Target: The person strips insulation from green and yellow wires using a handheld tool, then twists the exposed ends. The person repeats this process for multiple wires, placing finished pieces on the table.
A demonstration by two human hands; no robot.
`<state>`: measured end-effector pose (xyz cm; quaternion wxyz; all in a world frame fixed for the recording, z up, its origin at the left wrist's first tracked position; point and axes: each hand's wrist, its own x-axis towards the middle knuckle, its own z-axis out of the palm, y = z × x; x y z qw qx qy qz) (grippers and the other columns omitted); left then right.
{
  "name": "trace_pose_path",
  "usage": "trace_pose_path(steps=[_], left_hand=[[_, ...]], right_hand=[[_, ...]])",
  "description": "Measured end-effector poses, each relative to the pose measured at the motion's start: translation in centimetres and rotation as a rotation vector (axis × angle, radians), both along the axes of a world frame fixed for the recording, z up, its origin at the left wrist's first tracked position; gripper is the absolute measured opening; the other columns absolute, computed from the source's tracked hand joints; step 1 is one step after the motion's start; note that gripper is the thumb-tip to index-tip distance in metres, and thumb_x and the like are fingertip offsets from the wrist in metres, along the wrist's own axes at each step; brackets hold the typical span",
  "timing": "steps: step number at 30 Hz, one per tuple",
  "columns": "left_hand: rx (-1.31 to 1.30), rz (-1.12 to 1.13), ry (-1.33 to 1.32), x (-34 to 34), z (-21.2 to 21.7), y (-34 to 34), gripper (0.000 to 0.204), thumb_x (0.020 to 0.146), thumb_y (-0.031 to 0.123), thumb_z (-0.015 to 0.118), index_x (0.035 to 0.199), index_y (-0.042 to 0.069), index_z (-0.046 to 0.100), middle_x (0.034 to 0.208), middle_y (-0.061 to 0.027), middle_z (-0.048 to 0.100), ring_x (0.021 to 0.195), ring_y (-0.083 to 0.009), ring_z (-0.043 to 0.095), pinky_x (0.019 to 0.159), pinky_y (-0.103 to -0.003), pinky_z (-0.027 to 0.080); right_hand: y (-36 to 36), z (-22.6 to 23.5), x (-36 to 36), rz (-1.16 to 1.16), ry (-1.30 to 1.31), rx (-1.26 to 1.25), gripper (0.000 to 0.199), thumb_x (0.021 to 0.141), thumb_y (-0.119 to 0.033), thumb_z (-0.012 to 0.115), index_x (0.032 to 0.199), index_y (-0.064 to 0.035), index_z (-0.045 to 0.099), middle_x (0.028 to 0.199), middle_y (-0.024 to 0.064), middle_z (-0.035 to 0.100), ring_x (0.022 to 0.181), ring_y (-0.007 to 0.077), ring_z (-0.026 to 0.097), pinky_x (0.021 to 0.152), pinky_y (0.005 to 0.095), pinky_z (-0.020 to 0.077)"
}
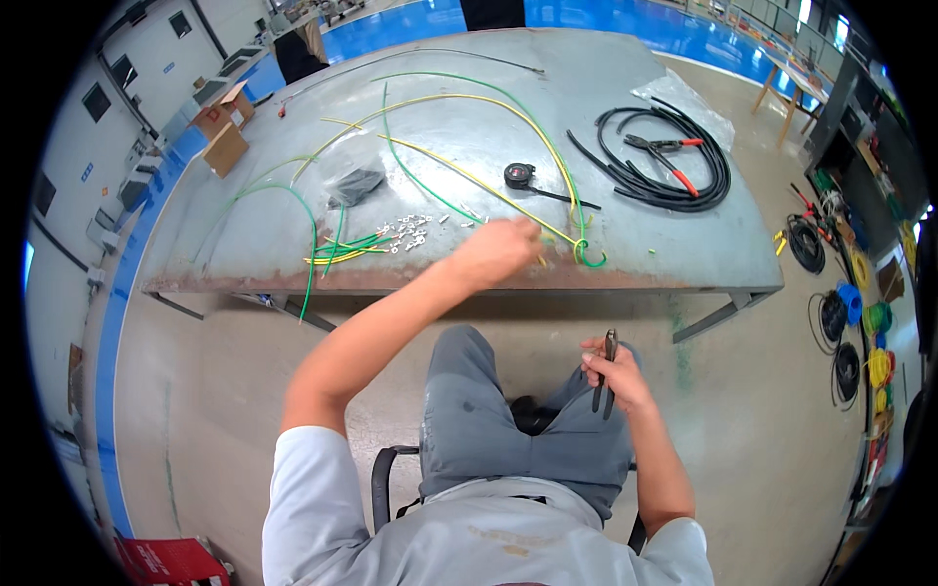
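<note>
My right hand (614,375) is closed around dark-handled pliers (611,354), held above my right thigh with the jaws up. My left hand (498,254) reaches over the table's front edge, its fingers curled; what they hold, if anything, is hidden. Just right of those fingers, the ends of long yellow and green wires (581,249) bend into hooks. On the left lies a bunch of short green and yellow cut wires (347,248), beside scattered small metal cable lugs (410,232).
The grey metal table (674,256) also carries a black tape measure (519,176), a dark plastic bag (354,186) and a black cable coil (718,186) with red-handled cutters (674,161) on it. Cardboard boxes (226,148) stand left. Wire coils (848,371) lie right on the floor.
</note>
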<state>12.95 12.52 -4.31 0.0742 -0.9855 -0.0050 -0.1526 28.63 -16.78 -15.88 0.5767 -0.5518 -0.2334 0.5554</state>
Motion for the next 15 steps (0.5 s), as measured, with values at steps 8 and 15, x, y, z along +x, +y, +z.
trace_pose_path(steps=[8,15], left_hand=[[-0.349,0.412,-0.450,-6.7,8.2,-5.8,0.013,0.095,0.010,0.076,0.102,0.000,0.071,0.095,-0.0142,0.066,0.081,-0.0299,0.064,0.072,-0.039,0.051],[-0.664,0.218,-0.488,-8.6,3.2,-11.5,0.015,0.102,0.010,0.066,0.110,-0.002,0.067,0.093,-0.0176,0.062,0.080,-0.0363,0.062,0.071,-0.042,0.051]], right_hand=[[1.3,3.6,-1.9,-0.070,0.020,0.230,0.031,0.107,-0.019,0.062,0.129,0.0018,0.063,0.108,0.0120,0.070,0.090,0.0202,0.071,0.083,0.0345,0.0585],[2.6,5.1,-4.3,0.191,-0.330,0.164,0.040,0.111,-0.034,0.055,0.118,0.0025,0.069,0.111,0.0100,0.074,0.102,0.0184,0.068,0.089,0.0368,0.0548]])
